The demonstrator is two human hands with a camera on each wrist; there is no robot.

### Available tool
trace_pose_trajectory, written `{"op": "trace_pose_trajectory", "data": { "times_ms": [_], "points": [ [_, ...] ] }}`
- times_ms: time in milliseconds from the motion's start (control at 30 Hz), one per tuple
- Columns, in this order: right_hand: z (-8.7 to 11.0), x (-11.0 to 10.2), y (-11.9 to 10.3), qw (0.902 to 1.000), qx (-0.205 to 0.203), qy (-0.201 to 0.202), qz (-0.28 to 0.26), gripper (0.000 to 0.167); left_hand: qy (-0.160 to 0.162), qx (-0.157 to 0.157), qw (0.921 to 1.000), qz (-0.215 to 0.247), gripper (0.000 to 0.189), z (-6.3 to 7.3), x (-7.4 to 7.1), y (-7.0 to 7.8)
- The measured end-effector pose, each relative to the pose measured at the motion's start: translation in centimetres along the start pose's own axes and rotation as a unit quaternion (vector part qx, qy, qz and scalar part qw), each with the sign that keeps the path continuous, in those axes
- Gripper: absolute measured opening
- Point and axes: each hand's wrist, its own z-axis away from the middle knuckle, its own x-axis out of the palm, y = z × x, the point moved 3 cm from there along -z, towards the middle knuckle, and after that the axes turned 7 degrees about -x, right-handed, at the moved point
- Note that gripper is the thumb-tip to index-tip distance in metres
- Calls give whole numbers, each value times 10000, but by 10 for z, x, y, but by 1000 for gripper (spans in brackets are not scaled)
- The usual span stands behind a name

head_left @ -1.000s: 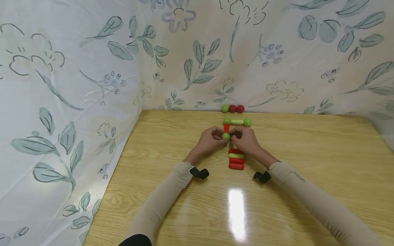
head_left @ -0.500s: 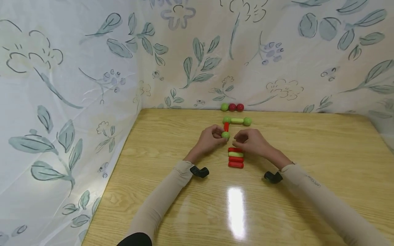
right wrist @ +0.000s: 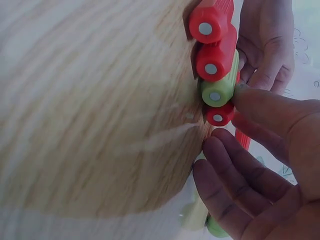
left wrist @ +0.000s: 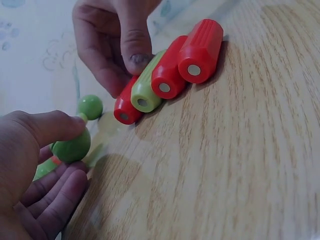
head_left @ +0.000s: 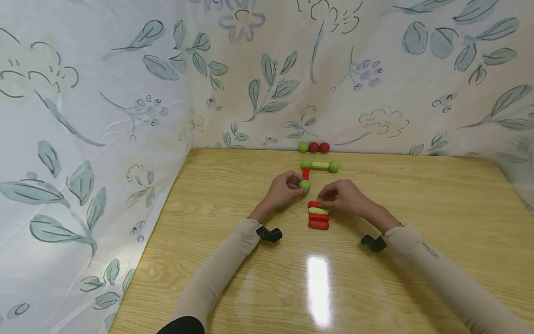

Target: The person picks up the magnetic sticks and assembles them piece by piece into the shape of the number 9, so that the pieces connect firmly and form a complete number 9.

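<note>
My left hand [head_left: 283,191] pinches a green ball [left wrist: 72,146] between thumb and fingers. That ball ends a red magnetic rod [head_left: 306,173], whose far end meets a second green ball [head_left: 306,163]. From there a yellow-green rod [head_left: 320,165] runs right to another green ball [head_left: 333,166]. My right hand [head_left: 345,197] is at a row of magnetic rods lying side by side, its thumb and fingers on either side of the farthest red rod [right wrist: 218,116]. Beside this one lies a yellow-green rod [right wrist: 215,93], then two more red rods [left wrist: 172,70] nearer me.
At the table's back edge, one green ball [head_left: 303,146] and two dark red balls [head_left: 319,147] stand in a line against the floral cloth [head_left: 258,69]. Both wrists wear small black cameras [head_left: 269,234]. Light glares on the wooden table [head_left: 250,287] in front.
My right hand has left the green ball and moved right and toward me, to the farthest red rod in the row. My left hand stays on the ball.
</note>
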Motion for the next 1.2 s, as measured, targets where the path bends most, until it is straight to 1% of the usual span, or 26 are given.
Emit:
{"op": "trace_pose_trajectory", "data": {
  "times_ms": [100,300,400,733,967,1200],
  "points": [
    [-1,1,-1,9999,-90,-11,81,15,-16,21,10000,-2,27,-1,0,-1],
    [-3,4,-3,9996,-76,-145,243,15,-34,4,10000,-45,27,-1,-1,0],
    [-3,4,-5,9994,-60,-150,292,14,-42,-34,10000,-36,27,0,-1,0],
    [-2,8,-5,9992,-32,66,392,16,-5,-59,10000,-69,26,3,-1,1],
    [-3,8,-8,9991,-240,147,312,15,4,-69,9999,-79,27,3,-1,2],
    [-3,9,-7,9988,-327,239,271,14,12,-120,9999,-115,27,3,-2,3]
  ]
}}
